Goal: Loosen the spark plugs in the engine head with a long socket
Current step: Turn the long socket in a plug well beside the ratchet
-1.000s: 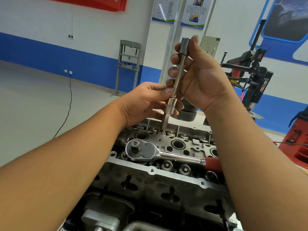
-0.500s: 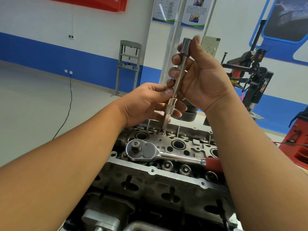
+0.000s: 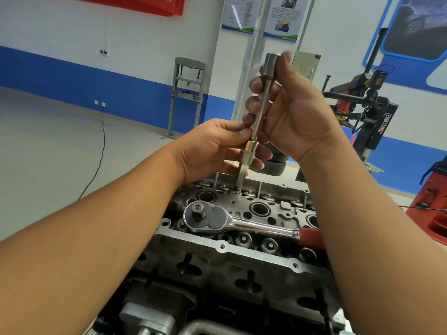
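A grey engine head (image 3: 225, 247) lies below me with round spark plug wells (image 3: 260, 209) along its top. My right hand (image 3: 295, 112) grips the upper shaft of a long metal extension bar (image 3: 262, 102), held upright above the head. My left hand (image 3: 210, 148) pinches the socket piece (image 3: 249, 153) at the bar's lower end. A thin part below the socket reaches down toward the head's far edge. A chrome ratchet (image 3: 210, 217) with a red handle (image 3: 312, 235) lies flat across the head, untouched.
A tyre changer machine (image 3: 367, 112) stands at the right, with red equipment (image 3: 433, 204) beside it. A grey press frame (image 3: 186, 93) stands against the blue-and-white wall. A black cable (image 3: 101, 151) runs over the floor at left.
Both hands and the bar have barely shifted; the bar sits very slightly higher and more to the right than a second ago.
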Available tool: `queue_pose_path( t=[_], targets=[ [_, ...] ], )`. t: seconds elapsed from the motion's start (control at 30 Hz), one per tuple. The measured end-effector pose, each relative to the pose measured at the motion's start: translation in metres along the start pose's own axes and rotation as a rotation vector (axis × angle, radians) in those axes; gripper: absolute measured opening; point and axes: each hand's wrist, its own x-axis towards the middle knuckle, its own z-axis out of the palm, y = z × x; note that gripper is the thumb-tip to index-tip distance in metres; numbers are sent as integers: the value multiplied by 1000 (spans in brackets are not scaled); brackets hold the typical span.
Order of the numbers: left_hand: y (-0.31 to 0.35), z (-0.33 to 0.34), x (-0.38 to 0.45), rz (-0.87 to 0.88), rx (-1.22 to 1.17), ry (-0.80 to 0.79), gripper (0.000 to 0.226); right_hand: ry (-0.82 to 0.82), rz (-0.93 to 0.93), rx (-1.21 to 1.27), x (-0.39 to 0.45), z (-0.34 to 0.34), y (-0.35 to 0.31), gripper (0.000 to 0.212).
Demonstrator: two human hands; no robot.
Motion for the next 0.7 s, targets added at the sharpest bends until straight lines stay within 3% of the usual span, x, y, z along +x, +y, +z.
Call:
queue_pose_path(
  t=[0.17,0.3,0.5,0.7],
  targets=[
    [-4,-2,3,71,118,98,10,4,20,17,-1,1,-1,43],
    [-5,-3,4,59,168,154,21,23,-7,0,-1,0,0,34],
    [0,0,0,-6,-2,-9,25,14,5,24,2,1,0,46],
    [-3,0,2,50,110,74,10,0,11,56,1,-3,0,48]
  ],
)
